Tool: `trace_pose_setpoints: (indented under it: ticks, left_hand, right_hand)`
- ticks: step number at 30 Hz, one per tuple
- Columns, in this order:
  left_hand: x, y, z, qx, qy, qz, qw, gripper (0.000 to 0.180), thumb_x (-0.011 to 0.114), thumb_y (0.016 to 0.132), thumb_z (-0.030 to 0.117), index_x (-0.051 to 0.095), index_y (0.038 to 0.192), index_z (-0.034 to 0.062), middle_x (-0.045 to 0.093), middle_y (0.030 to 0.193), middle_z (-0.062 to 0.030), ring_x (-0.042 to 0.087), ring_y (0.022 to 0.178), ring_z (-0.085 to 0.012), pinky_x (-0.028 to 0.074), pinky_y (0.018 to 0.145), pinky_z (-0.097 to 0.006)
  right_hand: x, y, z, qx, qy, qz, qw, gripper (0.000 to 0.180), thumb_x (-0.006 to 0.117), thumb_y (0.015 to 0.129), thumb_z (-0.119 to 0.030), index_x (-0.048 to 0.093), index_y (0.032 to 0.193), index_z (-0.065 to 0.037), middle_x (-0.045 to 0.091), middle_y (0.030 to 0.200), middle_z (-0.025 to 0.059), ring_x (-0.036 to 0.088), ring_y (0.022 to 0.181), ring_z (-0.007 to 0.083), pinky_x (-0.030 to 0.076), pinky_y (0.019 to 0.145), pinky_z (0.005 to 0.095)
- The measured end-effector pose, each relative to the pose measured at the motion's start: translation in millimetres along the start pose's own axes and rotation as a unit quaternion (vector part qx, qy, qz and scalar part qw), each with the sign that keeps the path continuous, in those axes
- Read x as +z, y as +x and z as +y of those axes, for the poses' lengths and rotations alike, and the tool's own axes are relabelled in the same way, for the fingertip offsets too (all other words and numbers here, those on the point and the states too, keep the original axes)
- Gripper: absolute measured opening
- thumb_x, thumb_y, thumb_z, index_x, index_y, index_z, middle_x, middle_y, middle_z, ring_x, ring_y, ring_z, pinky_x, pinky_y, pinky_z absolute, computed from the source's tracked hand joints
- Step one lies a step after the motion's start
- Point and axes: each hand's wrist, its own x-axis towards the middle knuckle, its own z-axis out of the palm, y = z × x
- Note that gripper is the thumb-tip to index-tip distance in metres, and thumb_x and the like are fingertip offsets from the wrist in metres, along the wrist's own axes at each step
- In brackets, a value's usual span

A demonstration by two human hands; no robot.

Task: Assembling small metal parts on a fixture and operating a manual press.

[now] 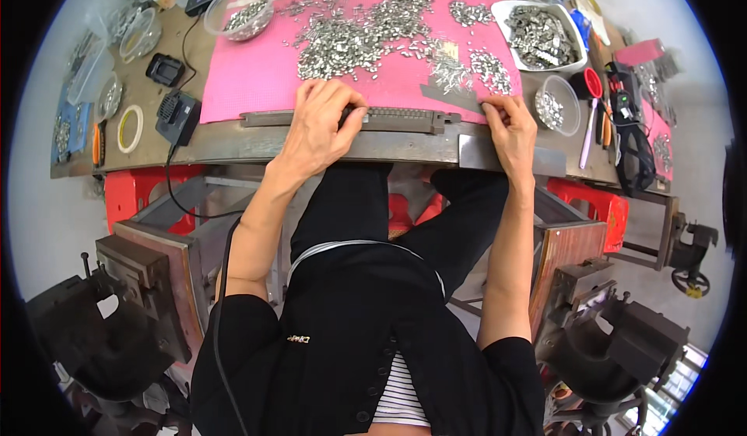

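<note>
While flat on the pink mat, metal bar under closed left hand, right hand pinched at its end.

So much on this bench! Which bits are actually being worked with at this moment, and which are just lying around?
In use:
- left hand resting on the long metal rail
- right hand at the rail's right end
- heap of small metal pieces on the pink mat

Lying about:
- roll of tape
- black charger
- white tray of metal pieces
- clear plastic bowl
</note>
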Motion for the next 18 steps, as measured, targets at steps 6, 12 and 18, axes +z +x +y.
trace_pose_setpoints:
  ticks: [6,12,18]
  left_hand:
    - [3.1,0.6,-0.9,0.015,0.009,0.017,1.0,0.009,0.071,0.086,0.009,0.065,0.092,0.0073,0.06,0.088,-0.0054,0.058,0.088,-0.025,0.038,0.095,-0.041]
    - [6.6,0.4,-2.3,0.02,0.015,0.027,0.999,0.009,0.071,0.086,0.01,0.065,0.092,0.0073,0.06,0.088,-0.0051,0.058,0.089,-0.0245,0.037,0.096,-0.043]
    - [7.9,0.7,-1.1,0.025,0.022,0.026,0.999,0.009,0.072,0.086,0.009,0.065,0.092,0.0073,0.06,0.087,-0.0048,0.059,0.088,-0.0239,0.037,0.097,-0.043]
  right_hand:
    - [1.9,-1.1,0.4,0.004,0.001,0.007,1.0,0.008,0.075,0.088,-0.006,0.072,0.094,-0.002,0.062,0.083,0.0093,0.061,0.067,0.0199,0.049,0.065,0.0327]
    - [13.2,-0.8,-0.6,-0.032,-0.062,0.032,0.997,0.01,0.077,0.085,-0.009,0.069,0.088,-0.003,0.062,0.084,0.0111,0.062,0.073,0.0273,0.05,0.067,0.0398]
    - [14.1,-1.5,-1.4,-0.043,-0.087,0.035,0.995,0.011,0.076,0.084,-0.009,0.067,0.086,-0.003,0.061,0.085,0.0124,0.062,0.077,0.0317,0.049,0.07,0.0436]
